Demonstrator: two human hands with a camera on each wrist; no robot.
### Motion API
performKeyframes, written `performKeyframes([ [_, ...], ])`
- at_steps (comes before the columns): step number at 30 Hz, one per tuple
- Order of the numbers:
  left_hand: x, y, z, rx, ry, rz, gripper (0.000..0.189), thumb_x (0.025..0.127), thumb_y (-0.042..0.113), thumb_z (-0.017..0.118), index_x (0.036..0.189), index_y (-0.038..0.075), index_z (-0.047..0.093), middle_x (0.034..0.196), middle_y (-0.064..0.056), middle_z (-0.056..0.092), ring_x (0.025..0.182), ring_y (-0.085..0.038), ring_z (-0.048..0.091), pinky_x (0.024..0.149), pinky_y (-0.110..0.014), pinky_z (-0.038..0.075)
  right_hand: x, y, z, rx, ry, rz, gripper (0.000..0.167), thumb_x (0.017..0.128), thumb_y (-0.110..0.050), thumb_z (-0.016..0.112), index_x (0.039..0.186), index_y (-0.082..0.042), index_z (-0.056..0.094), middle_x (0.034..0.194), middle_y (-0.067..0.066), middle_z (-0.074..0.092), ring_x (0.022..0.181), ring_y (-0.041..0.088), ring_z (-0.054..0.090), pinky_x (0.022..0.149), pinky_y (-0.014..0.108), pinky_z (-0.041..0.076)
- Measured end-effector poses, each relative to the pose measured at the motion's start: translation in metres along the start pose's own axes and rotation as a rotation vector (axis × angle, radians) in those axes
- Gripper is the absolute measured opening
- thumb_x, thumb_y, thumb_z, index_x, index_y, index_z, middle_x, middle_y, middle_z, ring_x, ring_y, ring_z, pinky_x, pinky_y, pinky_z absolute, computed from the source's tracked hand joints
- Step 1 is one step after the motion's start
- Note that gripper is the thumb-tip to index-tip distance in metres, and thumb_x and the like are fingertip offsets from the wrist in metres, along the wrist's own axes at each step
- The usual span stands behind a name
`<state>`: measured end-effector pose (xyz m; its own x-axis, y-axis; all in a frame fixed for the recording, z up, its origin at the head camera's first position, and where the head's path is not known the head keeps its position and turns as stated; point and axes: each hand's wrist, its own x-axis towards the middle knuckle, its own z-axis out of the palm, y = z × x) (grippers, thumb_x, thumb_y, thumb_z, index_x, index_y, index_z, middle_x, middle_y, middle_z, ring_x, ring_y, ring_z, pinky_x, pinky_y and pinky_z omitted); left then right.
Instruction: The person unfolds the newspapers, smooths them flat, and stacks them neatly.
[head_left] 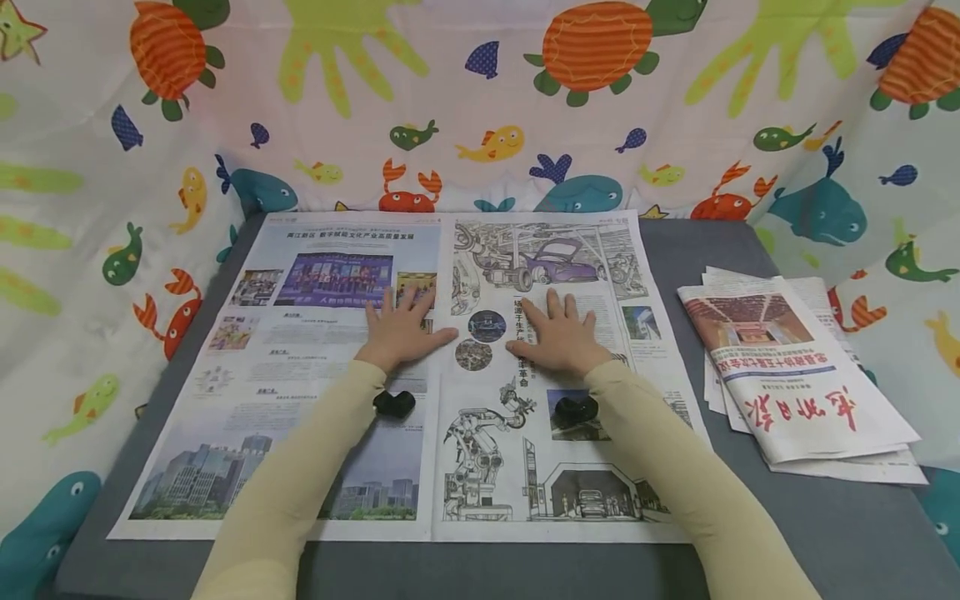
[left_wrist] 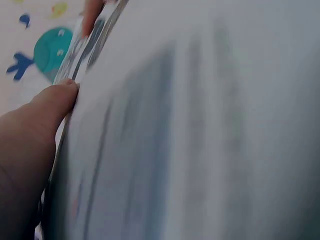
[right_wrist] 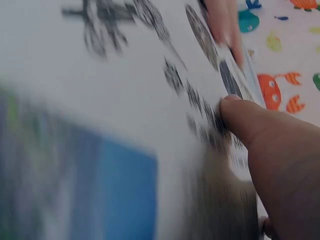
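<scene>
A newspaper [head_left: 480, 533] lies spread open on the grey table, with a colour-photo page at left and a page of line drawings at right. On the left page, near the centre fold, my left hand [head_left: 401, 333] rests with its fingers spread. My right hand [head_left: 562, 335] rests, fingers also spread, on the right page below the purple car drawing. The left wrist view has my left thumb [left_wrist: 55, 102] against the paper, and in the right wrist view my right thumb [right_wrist: 247, 117] touches it beside blurred print.
Several folded newspapers [head_left: 806, 375] lie stacked at the right side of the grey table [head_left: 750, 508]. Behind and at both sides hangs a cloth [head_left: 480, 100] printed with sea animals. A small black device [head_left: 393, 405] sits under each wrist.
</scene>
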<state>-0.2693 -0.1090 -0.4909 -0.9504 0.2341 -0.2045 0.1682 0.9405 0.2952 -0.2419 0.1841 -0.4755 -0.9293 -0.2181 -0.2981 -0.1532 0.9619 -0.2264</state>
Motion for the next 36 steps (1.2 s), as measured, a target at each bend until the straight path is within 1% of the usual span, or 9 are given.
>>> performKeyframes([
  [3, -0.004, -0.029, -0.008, -0.024, 0.003, -0.037, 0.098, 0.090, 0.079, 0.047, 0.166, 0.028, 0.012, 0.174, -0.011, -0.001, 0.155, -0.052, -0.011, 0.116, -0.079, -0.007, -0.004, 0.023, -0.005, 0.018, 0.005, 0.026, 0.093, 0.094, -0.077, 0.041, 0.166, -0.028, 0.009, 0.171, 0.023, -0.008, 0.154, 0.055, -0.009, 0.112, 0.084, 0.000],
  [10, -0.019, -0.103, -0.030, -0.051, 0.010, -0.156, 0.108, 0.087, 0.082, 0.048, 0.166, 0.020, 0.006, 0.171, -0.022, -0.007, 0.151, -0.058, -0.016, 0.112, -0.083, -0.008, -0.023, 0.095, -0.024, 0.075, 0.024, 0.140, 0.097, 0.095, -0.077, 0.039, 0.166, -0.019, 0.005, 0.168, 0.029, -0.011, 0.151, 0.060, -0.014, 0.108, 0.087, -0.002],
  [15, -0.031, -0.143, -0.042, -0.054, 0.041, -0.233, 0.113, 0.086, 0.084, 0.047, 0.165, 0.018, 0.002, 0.169, -0.027, -0.008, 0.148, -0.064, -0.017, 0.109, -0.085, -0.008, -0.036, 0.125, -0.030, 0.106, 0.020, 0.171, 0.100, 0.095, -0.077, 0.040, 0.166, -0.018, 0.001, 0.165, 0.033, -0.015, 0.148, 0.063, -0.016, 0.107, 0.087, -0.003],
  [18, -0.035, -0.152, -0.044, -0.063, 0.053, -0.256, 0.114, 0.085, 0.085, 0.047, 0.165, 0.017, 0.001, 0.168, -0.028, -0.009, 0.148, -0.064, -0.017, 0.109, -0.085, -0.009, -0.040, 0.129, -0.030, 0.111, 0.018, 0.169, 0.101, 0.094, -0.079, 0.039, 0.165, -0.020, -0.002, 0.165, 0.033, -0.017, 0.147, 0.064, -0.017, 0.108, 0.086, -0.004],
  [24, -0.037, -0.156, -0.038, -0.064, 0.081, -0.259, 0.115, 0.085, 0.087, 0.044, 0.165, 0.018, 0.000, 0.168, -0.027, -0.010, 0.148, -0.063, -0.017, 0.110, -0.084, -0.008, -0.038, 0.124, -0.031, 0.096, 0.031, 0.164, 0.099, 0.095, -0.077, 0.038, 0.166, -0.018, -0.001, 0.165, 0.034, -0.015, 0.147, 0.064, -0.016, 0.109, 0.086, -0.005],
  [27, -0.042, -0.160, -0.033, -0.060, 0.087, -0.272, 0.115, 0.085, 0.088, 0.041, 0.165, 0.017, -0.001, 0.168, -0.028, -0.011, 0.147, -0.064, -0.018, 0.109, -0.085, -0.009, -0.034, 0.119, -0.031, 0.097, 0.048, 0.152, 0.097, 0.097, -0.073, 0.040, 0.166, -0.014, 0.005, 0.165, 0.036, -0.011, 0.148, 0.065, -0.012, 0.112, 0.083, -0.002],
  [29, -0.046, -0.164, -0.029, -0.054, 0.089, -0.282, 0.114, 0.085, 0.088, 0.039, 0.165, 0.017, -0.001, 0.168, -0.029, -0.012, 0.147, -0.065, -0.018, 0.108, -0.085, -0.009, -0.033, 0.115, -0.034, 0.096, 0.094, 0.121, 0.092, 0.099, -0.068, 0.042, 0.165, -0.009, 0.013, 0.165, 0.038, -0.002, 0.149, 0.065, -0.002, 0.115, 0.080, 0.005],
  [33, -0.052, -0.170, -0.026, -0.058, 0.102, -0.284, 0.114, 0.086, 0.087, 0.038, 0.165, 0.016, -0.002, 0.167, -0.031, -0.012, 0.146, -0.065, -0.020, 0.107, -0.086, -0.010, -0.043, 0.120, -0.057, 0.096, 0.226, 0.090, 0.080, 0.103, -0.053, 0.048, 0.158, 0.001, 0.029, 0.160, 0.039, 0.023, 0.146, 0.059, 0.023, 0.116, 0.074, 0.022],
  [36, -0.054, -0.171, -0.026, -0.073, 0.107, -0.278, 0.113, 0.087, 0.087, 0.040, 0.165, 0.016, -0.002, 0.167, -0.030, -0.013, 0.146, -0.065, -0.021, 0.107, -0.086, -0.011, -0.065, 0.145, -0.090, 0.108, 0.214, 0.193, 0.086, 0.100, -0.054, 0.053, 0.158, 0.003, 0.026, 0.157, 0.039, 0.029, 0.142, 0.059, 0.030, 0.112, 0.074, 0.028],
])
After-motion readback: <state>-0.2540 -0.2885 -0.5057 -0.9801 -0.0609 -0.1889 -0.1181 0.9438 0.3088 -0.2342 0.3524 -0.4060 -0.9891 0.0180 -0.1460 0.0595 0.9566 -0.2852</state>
